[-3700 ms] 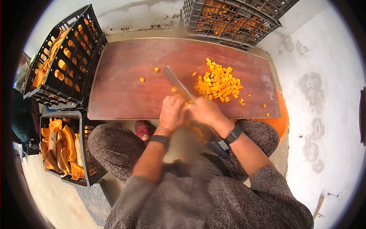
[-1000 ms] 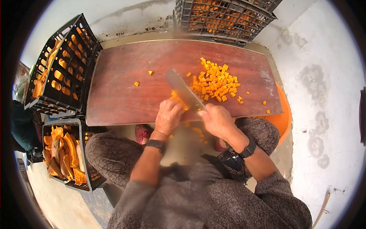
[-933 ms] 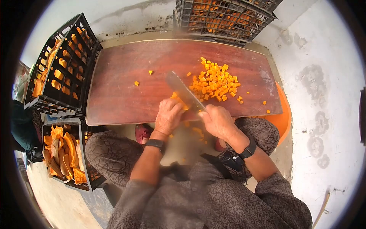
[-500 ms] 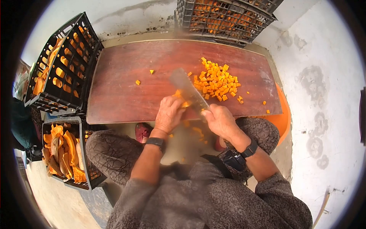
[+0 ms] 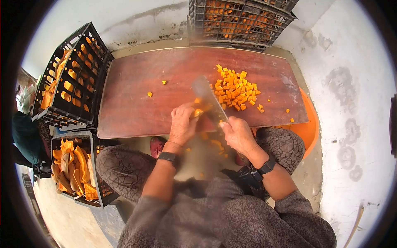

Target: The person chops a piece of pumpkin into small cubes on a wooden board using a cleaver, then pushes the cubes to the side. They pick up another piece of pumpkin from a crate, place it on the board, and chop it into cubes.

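My right hand (image 5: 239, 134) is wrapped round the handle of a cleaver (image 5: 210, 98). Its broad blade is slightly blurred and points up and left over the board. Close to the blade's left side, my left hand (image 5: 182, 122) has its fingers curled on a small orange pumpkin piece (image 5: 198, 112), partly hidden by the fingers. Both hands are at the near edge of a reddish-brown wooden board (image 5: 140, 115). Just right of the blade lies a heap of diced pumpkin (image 5: 236, 90). Two stray bits, one a pumpkin cube (image 5: 149, 94), lie on the left half.
Black crates with orange pumpkin pieces stand around: a tilted crate (image 5: 82, 89) at left, a lower crate (image 5: 96, 182) below it, and stacked crates (image 5: 244, 20) behind the board. An orange basin (image 5: 311, 124) sits under the right end. A white wall (image 5: 351, 49) borders the right.
The cleaver's blade has shifted slightly right and down, nearer the heap. My left hand stays on the pumpkin piece. The whole view has shifted a little.
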A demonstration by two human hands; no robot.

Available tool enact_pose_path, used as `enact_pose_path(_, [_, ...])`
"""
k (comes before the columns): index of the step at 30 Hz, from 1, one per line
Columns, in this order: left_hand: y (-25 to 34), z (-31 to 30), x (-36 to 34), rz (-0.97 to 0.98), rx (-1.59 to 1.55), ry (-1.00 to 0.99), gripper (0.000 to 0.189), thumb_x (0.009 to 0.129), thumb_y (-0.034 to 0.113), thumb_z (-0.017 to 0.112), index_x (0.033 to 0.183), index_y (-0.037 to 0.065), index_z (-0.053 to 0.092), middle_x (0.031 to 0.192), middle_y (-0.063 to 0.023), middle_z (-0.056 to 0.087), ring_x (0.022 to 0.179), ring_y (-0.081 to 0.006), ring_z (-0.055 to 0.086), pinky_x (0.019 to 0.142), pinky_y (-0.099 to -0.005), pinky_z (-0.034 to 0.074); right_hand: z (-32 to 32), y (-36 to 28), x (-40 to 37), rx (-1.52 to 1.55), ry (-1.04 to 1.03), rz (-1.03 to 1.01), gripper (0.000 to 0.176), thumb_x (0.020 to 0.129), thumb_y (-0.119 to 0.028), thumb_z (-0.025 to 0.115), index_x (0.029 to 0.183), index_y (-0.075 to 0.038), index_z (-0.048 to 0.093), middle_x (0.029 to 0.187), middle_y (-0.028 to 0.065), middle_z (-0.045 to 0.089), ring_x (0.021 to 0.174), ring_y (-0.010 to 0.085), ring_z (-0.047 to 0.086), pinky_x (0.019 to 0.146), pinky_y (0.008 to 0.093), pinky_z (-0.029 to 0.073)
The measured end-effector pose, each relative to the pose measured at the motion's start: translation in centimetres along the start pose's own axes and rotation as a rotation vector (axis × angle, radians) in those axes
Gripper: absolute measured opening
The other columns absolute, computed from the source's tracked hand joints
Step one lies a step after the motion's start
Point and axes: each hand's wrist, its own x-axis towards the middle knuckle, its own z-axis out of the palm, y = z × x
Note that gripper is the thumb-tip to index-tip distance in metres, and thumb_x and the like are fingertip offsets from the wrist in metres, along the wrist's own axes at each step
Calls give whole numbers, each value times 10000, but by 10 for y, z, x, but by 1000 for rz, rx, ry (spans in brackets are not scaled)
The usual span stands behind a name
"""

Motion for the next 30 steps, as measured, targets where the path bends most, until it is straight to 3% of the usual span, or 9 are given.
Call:
enact_pose_path(4, [2, -11, 2, -96, -21, -64, 297, 826, -6, 664, 1089, 75, 553, 1131, -137, 638, 1098, -339, 582, 982, -421, 421, -2, -6, 0, -41, 17, -12, 321, 947, -201, 589, 770, 57, 518, 567, 196, 545, 478, 285, 590, 499, 409, 462])
enact_pose_path(6, [4, -16, 4, -340, -146, -156, 252, 868, 8, 625, 1100, 71, 550, 1075, -159, 651, 1037, -350, 609, 925, -430, 462, 0, -6, 0, -39, 25, -20, 323, 945, -201, 592, 766, 57, 517, 571, 208, 542, 477, 298, 588, 501, 417, 459])
enact_pose_path(10, [5, -15, 2, -354, 32, -205, 227, 891, 47, 607, 1110, 71, 553, 1019, -172, 654, 975, -352, 625, 867, -445, 491, 4, -7, 0, 9, 10, 24, 333, 937, -220, 600, 768, 58, 528, 621, 252, 563, 547, 379, 601, 548, 452, 464])
enact_pose_path(12, [-3, -4, -3, -167, 173, -99, 211, 900, 88, 610, 1104, 66, 559, 1022, -162, 644, 983, -362, 612, 869, -464, 487, 11, -3, 2, -36, 25, -18, 331, 934, -228, 600, 777, 57, 538, 656, 265, 577, 608, 415, 605, 583, 467, 469])
enact_pose_path(16, [3, -8, -6, -177, 190, -74, 227, 886, 129, 635, 1090, 48, 573, 1043, -157, 624, 1022, -367, 590, 905, -458, 474, 11, -8, -2, -89, -15, 3, 336, 928, -254, 603, 797, 53, 562, 748, 297, 602, 763, 494, 596, 670, 507, 470])
enact_pose_path(24, [14, -41, -4, -9, 103, -265, 391, 751, 163, 772, 1092, 74, 603, 1070, -129, 606, 1056, -350, 567, 923, -446, 471, 4, -6, -2, -134, 40, -19, 353, 932, -267, 602, 795, 56, 562, 749, 303, 602, 767, 498, 598, 669, 522, 470])
enact_pose_path(30, [-1, -33, -9, 3, 203, -151, 355, 760, 155, 769, 1085, 100, 637, 1059, -98, 623, 985, -325, 601, 859, -435, 501, 7, -6, -5, -126, 28, -30, 347, 931, -256, 602, 781, 54, 555, 731, 301, 599, 759, 504, 596, 661, 527, 468])
